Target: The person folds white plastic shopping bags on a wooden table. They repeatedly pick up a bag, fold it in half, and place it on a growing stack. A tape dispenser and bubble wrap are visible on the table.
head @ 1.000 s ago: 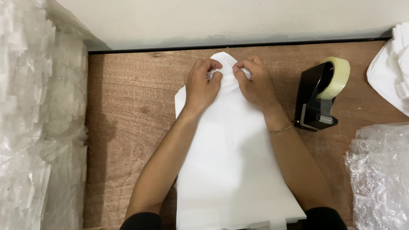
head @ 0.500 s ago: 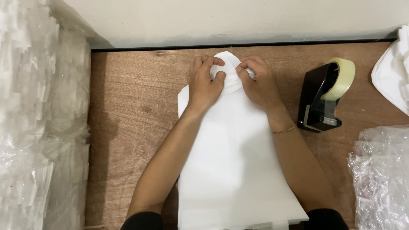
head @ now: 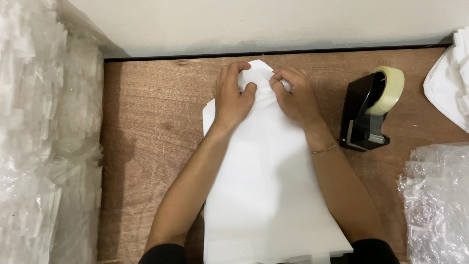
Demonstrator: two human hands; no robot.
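A long white folded cloth [head: 266,195] lies on the brown wooden table [head: 151,122], running from the near edge toward the wall. My left hand [head: 233,95] and my right hand [head: 295,95] sit side by side at its far end. Both pinch the bunched, narrow top of the cloth [head: 259,80] between thumb and fingers. A thin bracelet circles my right wrist.
A black tape dispenser [head: 366,115] with a roll of pale tape stands right of my right hand. Clear plastic bags of white items are stacked along the left [head: 44,142] and at the lower right [head: 437,205]. White cloth [head: 452,83] lies at the far right. A pale wall borders the table's far edge.
Both hands stay at the cloth's far end; the fingers have shifted slightly, gathering the top a little tighter.
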